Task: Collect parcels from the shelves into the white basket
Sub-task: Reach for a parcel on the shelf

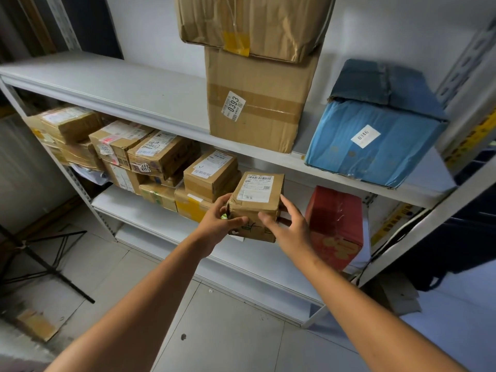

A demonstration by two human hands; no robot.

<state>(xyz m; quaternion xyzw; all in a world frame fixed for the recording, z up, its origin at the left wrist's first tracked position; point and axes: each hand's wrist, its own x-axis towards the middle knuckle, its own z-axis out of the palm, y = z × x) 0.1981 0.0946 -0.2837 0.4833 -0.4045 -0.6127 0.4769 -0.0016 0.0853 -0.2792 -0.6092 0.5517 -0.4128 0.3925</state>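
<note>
cardboard parcel (256, 205): being held just in front of shelf (120, 205); left hand (218, 224) clamping its left edge, right hand (284, 224) gripping its right side, seemingly steadying for carrying. white basket not showing.

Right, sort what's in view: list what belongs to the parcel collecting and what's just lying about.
Job: small parcel held by left hand and right hand; stacked brown parcels; box 0393; blue parcel; red box.
Lying about: black stand; flattened cardboard on floor.
</note>
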